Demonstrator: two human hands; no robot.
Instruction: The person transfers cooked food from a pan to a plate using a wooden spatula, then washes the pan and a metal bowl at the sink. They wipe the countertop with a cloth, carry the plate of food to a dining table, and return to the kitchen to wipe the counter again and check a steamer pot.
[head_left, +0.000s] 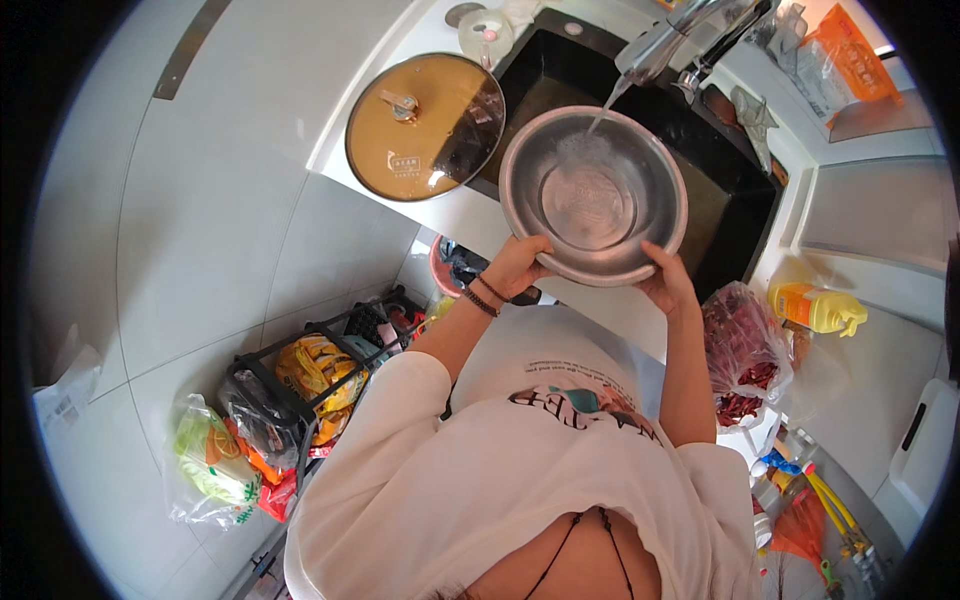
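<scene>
Both my hands grip the rim of a round stainless steel basin (589, 199) tilted over the black sink (750, 202). My left hand (519, 268) holds the near left rim, thumb on top. On the near right rim is my right hand (667, 281), its thumb laid over the edge. A stream of water falls from the chrome faucet (651, 52) into the far side of the basin, where it froths. Some clear water seems to lie in the basin. The fingers under the rim are partly hidden.
A glass pot lid (425, 126) lies left of the sink on the white counter (352, 150). At right are a plastic bag of dried red chilies (742, 352) and a yellow pump bottle (814, 307). A black rack (319, 375) with packages stands lower left.
</scene>
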